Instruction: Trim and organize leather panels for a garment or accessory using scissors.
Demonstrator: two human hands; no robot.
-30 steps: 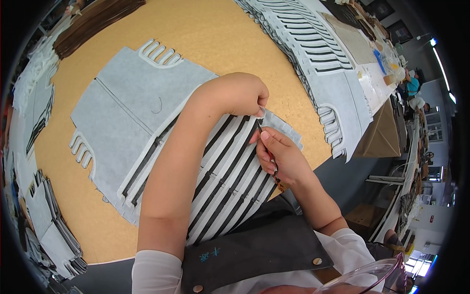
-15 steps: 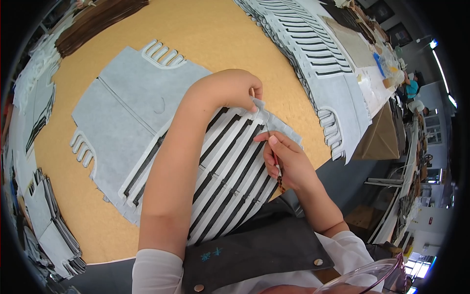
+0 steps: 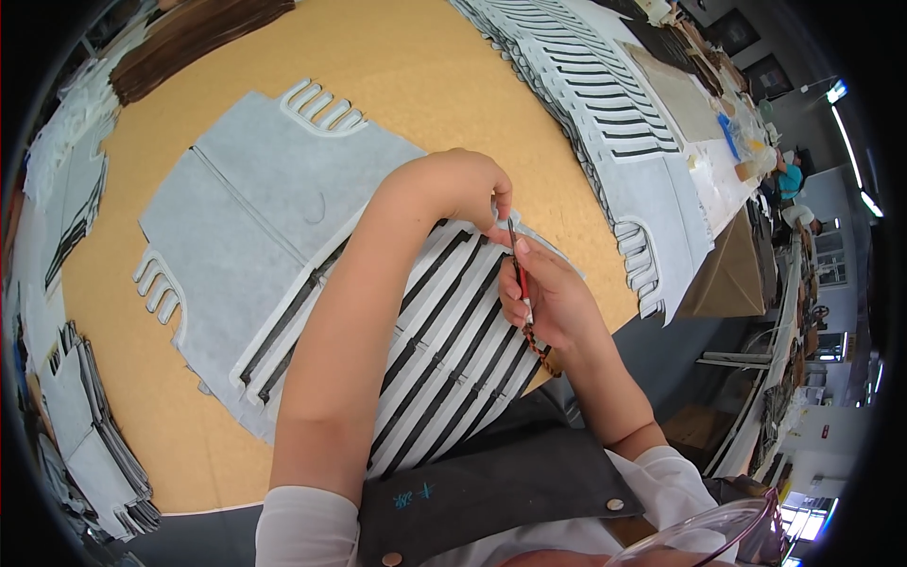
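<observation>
Through the head view I have both hands near the middle, close together; I cannot tell whether they touch. The left hand (image 3: 484,197), toward 12 o'clock, is bent inward with its fingers pinched on the far edge of a black-and-white striped panel (image 3: 444,331). At 3 o'clock from centre, the right hand (image 3: 553,291) is clamped on a slim red-handled tool (image 3: 523,282), braided cord (image 3: 540,352) trailing, tip up by the left fingertips. The striped panel lies on the tan counter (image 3: 435,76) from centre toward 6 o'clock. At 10 o'clock I see a plain grey panel (image 3: 250,189); the left forearm (image 3: 345,350) crosses between, hiding whether they join. Striped pieces (image 3: 605,104) are stacked at 1 o'clock, brown material (image 3: 194,47) at 11.
</observation>
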